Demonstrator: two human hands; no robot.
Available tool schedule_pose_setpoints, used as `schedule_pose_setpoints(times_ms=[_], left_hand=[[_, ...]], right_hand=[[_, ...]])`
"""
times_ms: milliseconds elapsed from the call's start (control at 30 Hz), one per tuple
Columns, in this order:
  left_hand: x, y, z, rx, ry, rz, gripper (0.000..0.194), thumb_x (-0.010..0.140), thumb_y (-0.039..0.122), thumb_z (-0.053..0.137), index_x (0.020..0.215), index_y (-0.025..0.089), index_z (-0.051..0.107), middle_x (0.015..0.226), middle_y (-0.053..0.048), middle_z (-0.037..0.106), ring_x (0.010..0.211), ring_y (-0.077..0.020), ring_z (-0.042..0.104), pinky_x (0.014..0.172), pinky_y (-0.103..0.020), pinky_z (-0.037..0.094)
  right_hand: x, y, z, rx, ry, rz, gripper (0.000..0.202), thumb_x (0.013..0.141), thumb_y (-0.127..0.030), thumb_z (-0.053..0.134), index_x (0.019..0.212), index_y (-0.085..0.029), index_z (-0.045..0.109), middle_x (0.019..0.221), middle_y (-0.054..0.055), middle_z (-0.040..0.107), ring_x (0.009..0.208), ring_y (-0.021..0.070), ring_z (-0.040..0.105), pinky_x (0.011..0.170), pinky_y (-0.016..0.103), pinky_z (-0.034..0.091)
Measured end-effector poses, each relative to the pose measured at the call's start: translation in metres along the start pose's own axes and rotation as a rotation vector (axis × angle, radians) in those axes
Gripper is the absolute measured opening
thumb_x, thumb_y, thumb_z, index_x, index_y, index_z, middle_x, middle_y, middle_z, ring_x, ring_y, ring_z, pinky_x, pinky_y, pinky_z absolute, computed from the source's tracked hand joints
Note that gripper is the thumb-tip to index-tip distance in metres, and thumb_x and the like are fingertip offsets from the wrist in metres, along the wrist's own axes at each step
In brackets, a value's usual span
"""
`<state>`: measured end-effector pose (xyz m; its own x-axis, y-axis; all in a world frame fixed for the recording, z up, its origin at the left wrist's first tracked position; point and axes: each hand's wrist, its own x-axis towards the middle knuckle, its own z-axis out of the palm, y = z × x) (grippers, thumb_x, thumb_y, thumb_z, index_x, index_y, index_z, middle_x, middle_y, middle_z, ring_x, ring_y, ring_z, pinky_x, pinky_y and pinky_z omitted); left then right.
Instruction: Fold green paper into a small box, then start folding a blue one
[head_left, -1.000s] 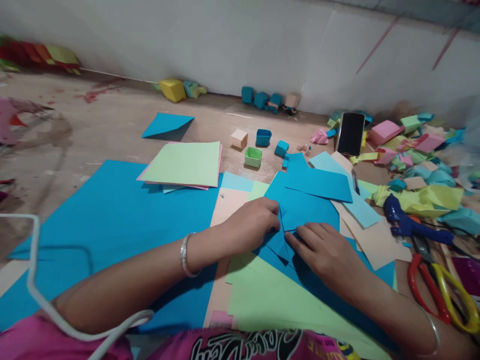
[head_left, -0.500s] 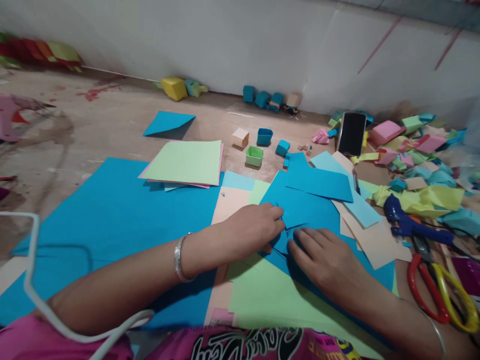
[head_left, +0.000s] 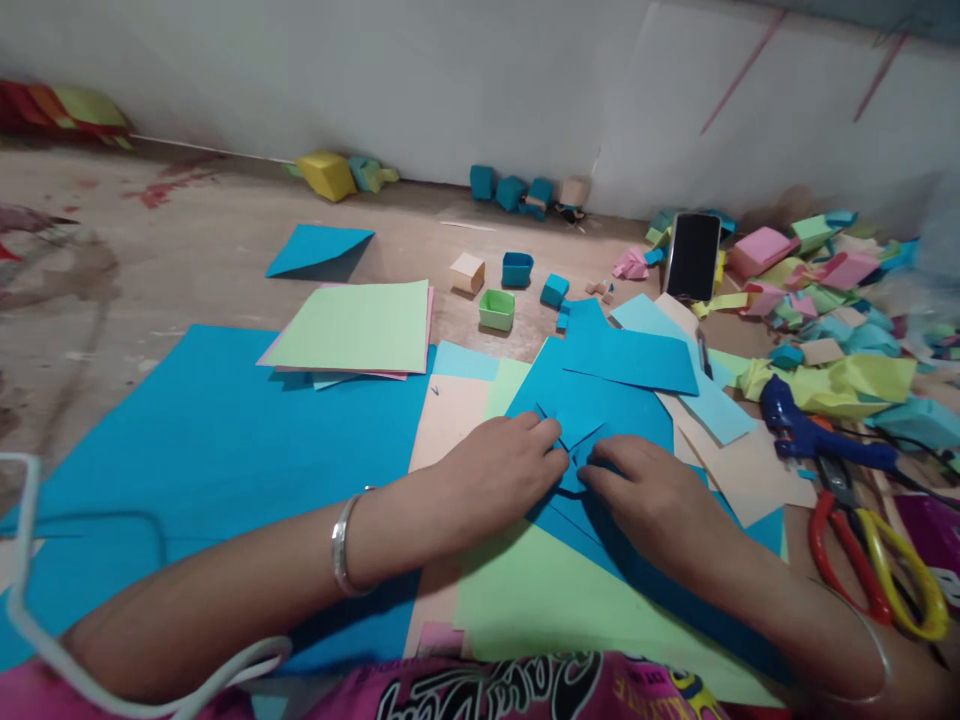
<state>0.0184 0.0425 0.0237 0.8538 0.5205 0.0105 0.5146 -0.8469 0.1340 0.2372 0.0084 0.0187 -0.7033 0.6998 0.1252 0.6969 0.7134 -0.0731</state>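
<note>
My left hand (head_left: 510, 465) is closed on the left side of a small piece of folded blue paper (head_left: 583, 436), whose flaps stick up between my fingers. Its right side is pinched by my right hand (head_left: 649, 495), fingers bent. Part of the piece is hidden behind the fingers. Below it are blue sheets and a light green sheet (head_left: 540, 590). Just beyond my hands lies a blue paper strip (head_left: 630, 358). Farther off stand an open green paper box (head_left: 496, 311), an open blue paper box (head_left: 517, 269) and a peach paper cube (head_left: 467, 272).
On the right lie scissors (head_left: 829, 540) with red and yellow handles, a blue glue gun (head_left: 817, 430), a phone (head_left: 692, 258) and a heap of paper pieces. A large blue sheet (head_left: 247, 440) and a stack of small sheets (head_left: 352, 330) cover the left. A white cable (head_left: 30, 600) crosses my left arm.
My right fingers have drawn in to pinch the blue paper piece, and its flaps now stand up more. The view has shifted slightly to the right.
</note>
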Motion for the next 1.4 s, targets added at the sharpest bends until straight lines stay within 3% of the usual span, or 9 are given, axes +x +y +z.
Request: schedule_pose_setpoints(times_ms=[133,267,500,633,867,1000,1233,1400], left_hand=[[0.003,-0.001,-0.002,-0.044,-0.039,-0.073,0.007,0.091,0.016,0.053,0.086,0.018,0.057,0.088,-0.006,0.056,0.075,-0.0207,0.047,0.057,-0.032,0.031],[0.008,-0.001,-0.001,-0.066,-0.068,-0.126,0.006,0.091,0.017,0.053,0.088,0.016,0.058,0.089,-0.006,0.057,0.076,-0.0206,0.048,0.059,-0.032,0.032],[0.005,-0.008,0.001,-0.052,-0.023,-0.022,0.004,0.091,0.026,0.059,0.09,0.023,0.061,0.089,-0.004,0.055,0.076,-0.0205,0.046,0.058,-0.032,0.027],[0.004,-0.011,0.0,-0.062,-0.029,0.015,0.009,0.086,0.033,0.065,0.091,0.025,0.063,0.091,-0.004,0.056,0.077,-0.0203,0.048,0.055,-0.031,0.023],[0.005,-0.008,-0.001,-0.078,0.003,-0.044,0.011,0.09,0.021,0.059,0.084,0.025,0.067,0.085,-0.004,0.056,0.07,-0.0173,0.047,0.056,-0.03,0.024],[0.007,-0.01,-0.004,-0.155,-0.04,-0.075,0.019,0.089,0.018,0.057,0.071,0.019,0.063,0.08,-0.004,0.055,0.069,-0.017,0.048,0.055,-0.031,0.026],[0.012,-0.025,0.008,-0.352,0.021,-0.126,0.011,0.091,0.017,0.05,0.091,0.018,0.061,0.089,-0.004,0.062,0.084,-0.0189,0.055,0.067,-0.028,0.039],[0.012,-0.025,0.009,-0.452,0.052,-0.222,0.012,0.09,0.017,0.048,0.089,0.019,0.06,0.087,-0.003,0.064,0.081,-0.0182,0.057,0.066,-0.027,0.04]], right_hand=[[0.003,0.007,-0.003,0.252,-0.115,0.14,0.023,0.096,-0.024,0.044,0.088,-0.017,0.065,0.084,0.007,0.061,0.08,0.0203,0.057,0.067,0.032,0.043],[0.005,0.009,-0.003,0.362,-0.114,0.225,0.023,0.096,-0.03,0.045,0.09,-0.017,0.063,0.084,0.007,0.061,0.079,0.0195,0.057,0.068,0.032,0.043],[0.002,0.014,0.005,0.26,-0.03,0.048,0.027,0.096,-0.02,0.043,0.098,-0.019,0.07,0.077,0.006,0.06,0.07,0.0169,0.055,0.058,0.027,0.038],[0.002,0.014,0.003,0.244,-0.043,0.046,0.026,0.095,-0.02,0.045,0.1,-0.022,0.071,0.076,0.004,0.059,0.067,0.0144,0.054,0.055,0.025,0.036],[0.004,0.008,0.003,0.279,-0.055,0.032,0.021,0.092,-0.024,0.054,0.102,-0.02,0.071,0.079,0.007,0.06,0.074,0.0185,0.056,0.059,0.028,0.041],[0.002,0.014,0.003,0.444,-0.118,0.136,0.02,0.093,-0.025,0.053,0.097,-0.022,0.072,0.083,0.005,0.064,0.076,0.0165,0.059,0.065,0.028,0.044],[0.003,0.015,-0.004,0.512,-0.16,0.294,0.018,0.093,-0.028,0.051,0.087,-0.021,0.066,0.082,0.003,0.065,0.076,0.0162,0.059,0.066,0.028,0.042],[0.008,0.014,0.0,0.449,-0.148,0.36,0.029,0.096,-0.033,0.045,0.077,-0.019,0.061,0.074,0.003,0.062,0.07,0.0162,0.056,0.062,0.029,0.039]])
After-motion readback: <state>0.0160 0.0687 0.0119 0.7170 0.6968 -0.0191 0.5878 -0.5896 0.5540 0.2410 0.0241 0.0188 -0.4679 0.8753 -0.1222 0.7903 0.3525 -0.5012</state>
